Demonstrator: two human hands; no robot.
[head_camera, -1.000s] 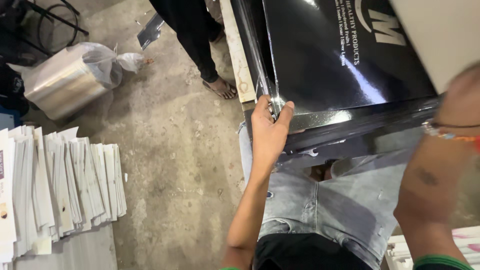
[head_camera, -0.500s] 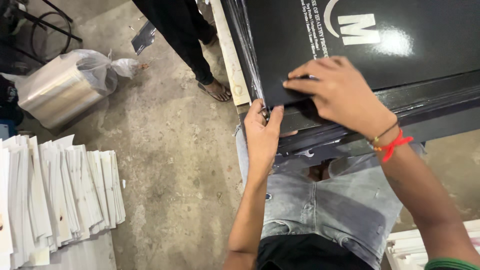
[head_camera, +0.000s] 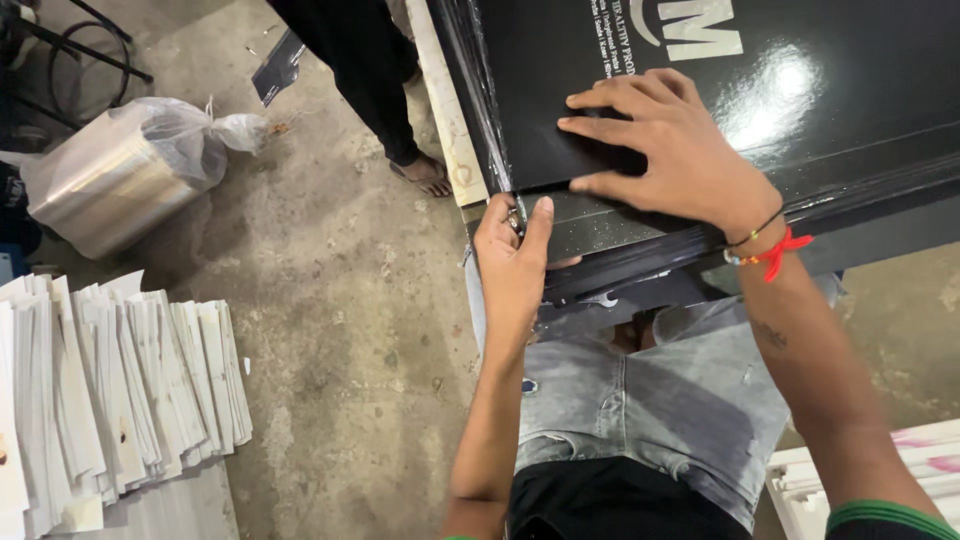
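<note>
Right hand (head_camera: 672, 150) now flat, fingers spread, on glossy black sheet (head_camera: 830, 90); left hand (head_camera: 512, 262) unmoved, grip pinching its corner.

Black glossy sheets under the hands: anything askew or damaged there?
No damage shows. The top black sheet sits back from the stack's near edge under the right hand; the left hand grips the corner.

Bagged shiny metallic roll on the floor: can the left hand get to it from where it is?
Probably not. The left hand grips the glossy black sheet stack's corner; the bagged shiny metallic roll lies well off across bare concrete floor, unobstructed.
</note>
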